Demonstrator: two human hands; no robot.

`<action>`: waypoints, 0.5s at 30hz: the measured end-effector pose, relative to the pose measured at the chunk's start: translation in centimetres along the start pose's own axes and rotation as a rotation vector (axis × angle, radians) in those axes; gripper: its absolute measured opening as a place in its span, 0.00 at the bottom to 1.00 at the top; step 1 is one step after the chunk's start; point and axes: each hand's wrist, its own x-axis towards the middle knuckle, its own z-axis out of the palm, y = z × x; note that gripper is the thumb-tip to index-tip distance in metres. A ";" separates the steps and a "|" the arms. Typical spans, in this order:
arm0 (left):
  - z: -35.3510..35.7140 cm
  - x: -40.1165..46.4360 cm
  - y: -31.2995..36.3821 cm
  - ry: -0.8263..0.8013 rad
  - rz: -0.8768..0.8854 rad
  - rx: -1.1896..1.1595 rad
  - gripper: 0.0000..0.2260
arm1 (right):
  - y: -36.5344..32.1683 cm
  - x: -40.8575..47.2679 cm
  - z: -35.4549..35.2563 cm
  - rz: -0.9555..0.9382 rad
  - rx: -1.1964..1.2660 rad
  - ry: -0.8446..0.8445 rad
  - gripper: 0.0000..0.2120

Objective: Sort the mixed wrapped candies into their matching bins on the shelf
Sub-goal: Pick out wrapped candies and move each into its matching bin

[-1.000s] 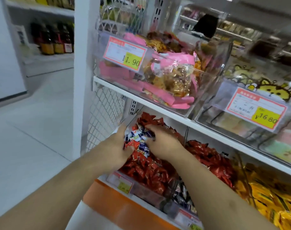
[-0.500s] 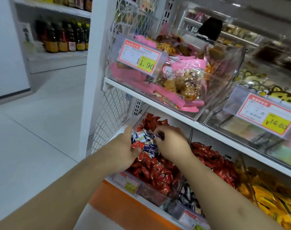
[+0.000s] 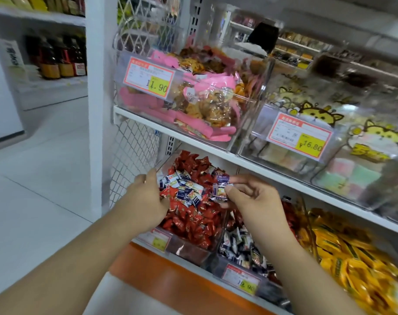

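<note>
On the lower shelf a clear bin [image 3: 189,251] is full of red wrapped candies [image 3: 189,221], and a cluster of blue-and-white wrapped candies [image 3: 184,187] lies on top of them. My right hand [image 3: 252,201] pinches a few blue-and-white candies [image 3: 220,187], lifted just above the red pile. My left hand [image 3: 145,198] rests at the left edge of that pile, its fingers touching the candies there. To the right stands a bin of blue-and-white candies [image 3: 241,246], and beyond it a bin of yellow candies [image 3: 343,253].
The upper shelf [image 3: 216,151] carries clear bins of pink-wrapped snacks [image 3: 193,103] and cat-printed packs [image 3: 329,133] with price tags. A white post [image 3: 98,87] and wire mesh [image 3: 129,151] close the left side. Bottles [image 3: 57,57] stand on a far shelf, past the open floor.
My right hand has risen from the pile with blue-and-white candies pinched in its fingers and drawn slightly right. The left hand stays at the pile's left edge.
</note>
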 end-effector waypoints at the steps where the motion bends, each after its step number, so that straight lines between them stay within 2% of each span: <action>1: 0.1 -0.2 0.4 0.008 0.000 0.004 0.37 | 0.1 -0.5 -1.0 0.002 0.014 0.025 0.04; 6: 0.4 -0.5 1.3 0.012 -0.020 0.014 0.38 | 1.7 -2.6 -5.8 0.072 -0.025 0.131 0.06; 8: 0.6 -0.5 1.5 0.016 -0.035 0.022 0.36 | 2.6 -2.9 -7.5 0.000 -0.349 0.058 0.13; 10: 0.8 -0.7 1.8 0.027 -0.052 0.041 0.37 | 3.0 -3.0 -8.5 -0.040 -0.724 -0.061 0.25; 12: 1.1 -1.0 2.0 0.054 -0.064 0.056 0.39 | 3.1 -2.8 -8.9 -0.022 -0.797 -0.097 0.29; 15: 1.3 -1.1 2.0 0.085 -0.080 0.011 0.37 | 2.9 -2.5 -8.3 -0.075 -0.840 -0.072 0.27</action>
